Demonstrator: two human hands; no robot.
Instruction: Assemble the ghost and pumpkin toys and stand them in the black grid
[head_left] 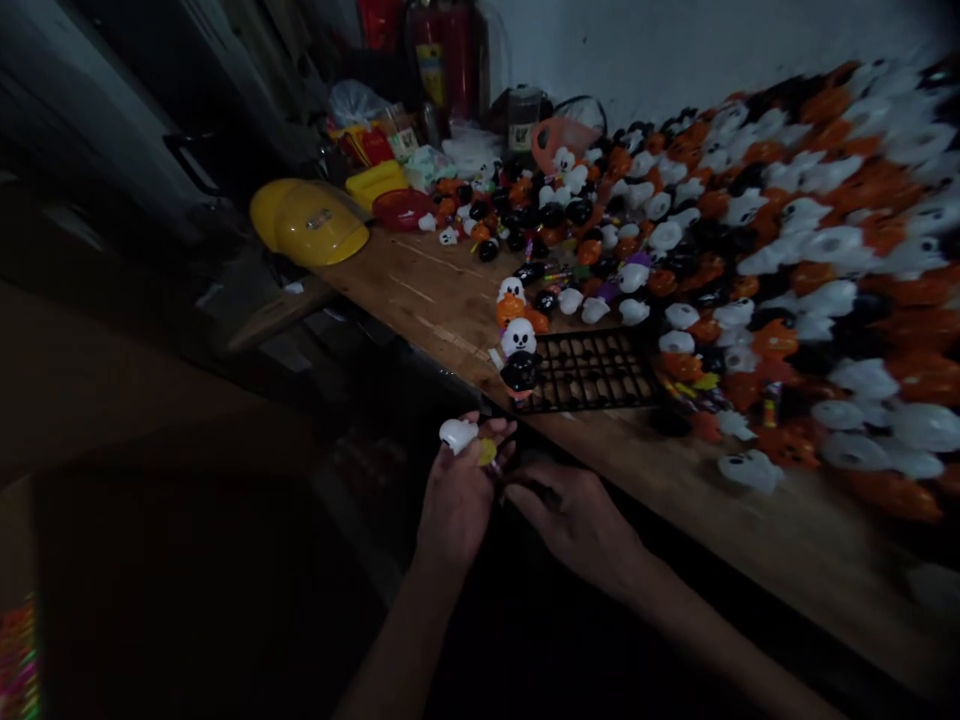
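Note:
My left hand (459,505) is in front of the table edge, palm up, with its fingers curled around a rounded white plastic toy piece (458,434). A small yellow piece (487,452) sits beside the white one in the same hand. Close by on the right, my right hand (574,510) has thumb and forefinger pinched together at the left fingers; what lies in the pinch is too dark and small to name. Just beyond the hands, white skull-faced toys (519,338) with orange and black parts stand at the left end of a dark slatted rack (592,370).
A large heap of white, orange and black plastic pieces (817,250) covers the right of the wooden table (427,290). Yellow hard hats (311,222) rest at its far left corner. Behind are a red dish (403,209), a jar (523,118) and fire extinguishers (450,60).

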